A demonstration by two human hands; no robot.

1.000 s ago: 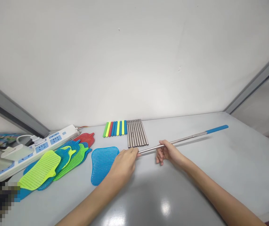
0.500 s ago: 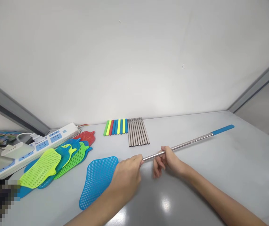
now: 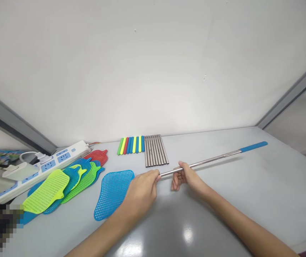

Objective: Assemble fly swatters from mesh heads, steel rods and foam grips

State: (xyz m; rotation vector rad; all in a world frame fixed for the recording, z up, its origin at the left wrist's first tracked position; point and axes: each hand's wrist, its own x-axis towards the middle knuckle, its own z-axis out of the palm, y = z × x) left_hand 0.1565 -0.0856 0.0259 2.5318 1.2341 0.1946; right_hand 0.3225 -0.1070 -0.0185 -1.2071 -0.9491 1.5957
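A fly swatter lies across my hands, with a blue perforated head (image 3: 114,191), a shiny telescopic metal rod (image 3: 209,160) and a blue grip (image 3: 254,146) at the far right end. My left hand (image 3: 143,189) is closed around the neck, where head and rod meet, and hides that joint. Farther along, my right hand (image 3: 185,175) pinches the rod between thumb and fingers, its other fingers curled loosely below. The rod slants up to the right, just above the table.
Loose swatter heads (image 3: 47,191) in yellow, green, blue and red overlap at the left, beside a white power strip (image 3: 79,148) with plugs. Several coloured grips (image 3: 131,145) and metal rods (image 3: 155,151) lie in rows near the wall (image 3: 153,71).
Both hands and the swatter head have shifted slightly up the view, away from me. My right hand is a little farther left, and the rod still slants to the right.
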